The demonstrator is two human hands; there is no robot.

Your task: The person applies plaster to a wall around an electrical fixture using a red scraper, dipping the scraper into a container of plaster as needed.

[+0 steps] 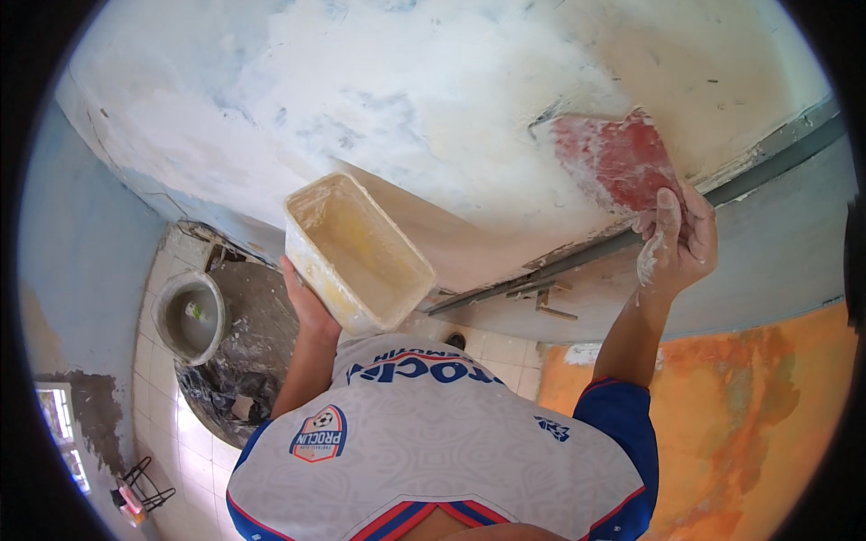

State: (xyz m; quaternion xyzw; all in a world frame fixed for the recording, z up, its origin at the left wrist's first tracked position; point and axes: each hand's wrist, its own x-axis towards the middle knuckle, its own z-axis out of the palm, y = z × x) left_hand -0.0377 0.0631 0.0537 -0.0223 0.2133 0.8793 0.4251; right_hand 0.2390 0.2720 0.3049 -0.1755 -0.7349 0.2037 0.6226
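My right hand (681,236) grips a red, plaster-smeared putty scraper (618,158) by its near corner, thumb on top and fingers curled beneath. The scraper's blade lies close against the patchy white and pale-blue wall (406,99); contact along its whole edge cannot be made out. White residue coats my thumb and wrist. My left hand (311,302) supports a rectangular cream plastic tub (361,252) from its left side, with most of the fingers hidden behind it. The tub is tilted, its inner walls streaked with dried filler and pale material toward the lower end.
A round grey basin (190,317) stands at the left beside a dark plastic-covered round surface (248,338). A grey frame strip (767,162) with a door handle (550,302) below it runs along the wall. Light floor tiles (171,406) and an orange wall (713,424) surround me.
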